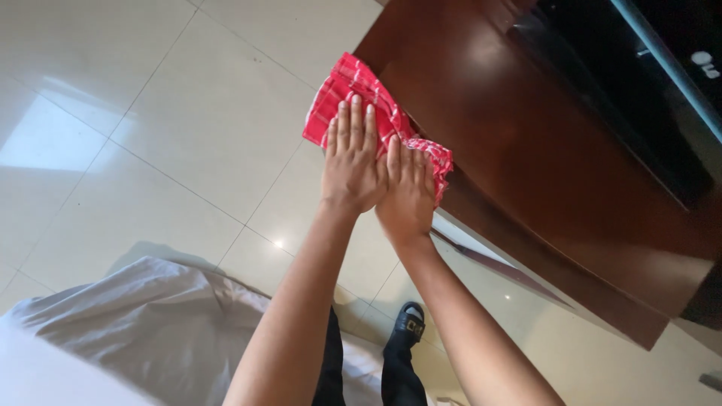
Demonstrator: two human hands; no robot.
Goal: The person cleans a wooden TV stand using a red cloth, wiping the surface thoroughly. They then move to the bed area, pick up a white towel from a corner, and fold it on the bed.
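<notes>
Both hands flat w/ fingers together, not gripping: my left hand (352, 162) and right hand (408, 192) sit side by side, touching, palms pressed down on a red checked cloth (361, 94) that's bunched under my fingers at the edge of a glossy dark wood cabinet (556, 150). Cloth pokes out ahead of my left fingertips and off to the right of my right hand; beyond that, further across the cabinet top, a black TV (647, 83). Below my wrists: pale tiled floor (150, 135), my black sandal (411, 323) and a grey sheet (150, 316) down by my left forearm.
</notes>
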